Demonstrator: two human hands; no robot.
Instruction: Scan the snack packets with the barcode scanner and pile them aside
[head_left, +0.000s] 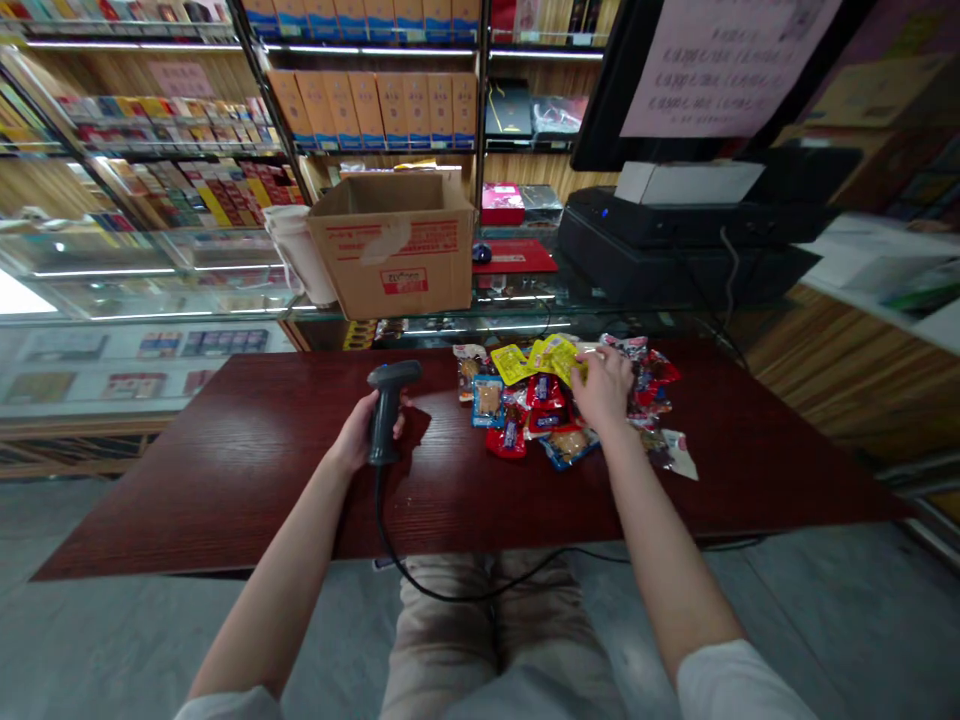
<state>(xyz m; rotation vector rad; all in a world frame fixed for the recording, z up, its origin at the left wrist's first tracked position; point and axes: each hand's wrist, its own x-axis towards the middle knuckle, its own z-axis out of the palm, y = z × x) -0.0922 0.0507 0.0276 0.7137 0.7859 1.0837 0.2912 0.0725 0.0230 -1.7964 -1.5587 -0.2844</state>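
Note:
My left hand [358, 432] is closed round the handle of a dark grey barcode scanner [388, 408], held upright over the dark red table [247, 470]; its black cable [450, 590] drops off the near edge. My right hand [604, 386] reaches into a pile of small snack packets [525, 410] in red, blue and yellow, its fingers curled on a yellow packet [559, 358] at the pile's far side.
An open cardboard box [394, 245] stands on the glass counter [150, 290] behind the table, with white cups [300, 250] beside it. A black printer [675, 235] sits at the back right. Shelves of boxed goods [375, 105] fill the background.

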